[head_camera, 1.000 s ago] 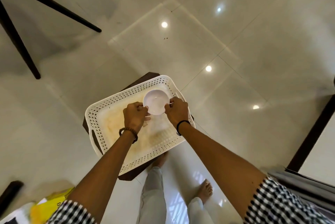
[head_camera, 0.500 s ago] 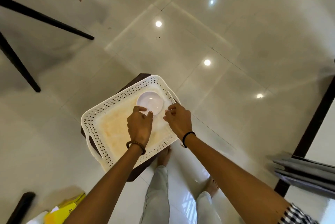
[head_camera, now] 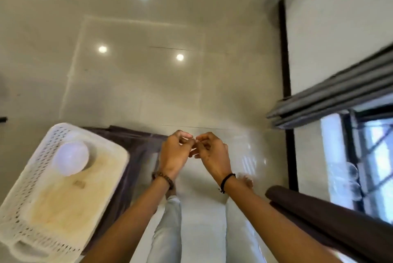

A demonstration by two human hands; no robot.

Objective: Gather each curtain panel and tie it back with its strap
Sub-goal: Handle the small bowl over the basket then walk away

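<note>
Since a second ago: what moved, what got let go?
Both hands let go of the bowl, now set down in the basket. The left hand and right hand pulled away to the basket's right and hang in mid-air, curled fingers meeting; whether they pinch anything is too blurred to tell. The view swung toward the grey curtain. Unchanged: basket on the dark stool, curtain untouched.

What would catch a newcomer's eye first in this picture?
The left hand and right hand meet at the centre, fingers curled and touching; whether they hold anything is unclear. A white perforated tray with a white bowl in it sits at lower left, and a grey curtain hangs beside the window at right.
</note>
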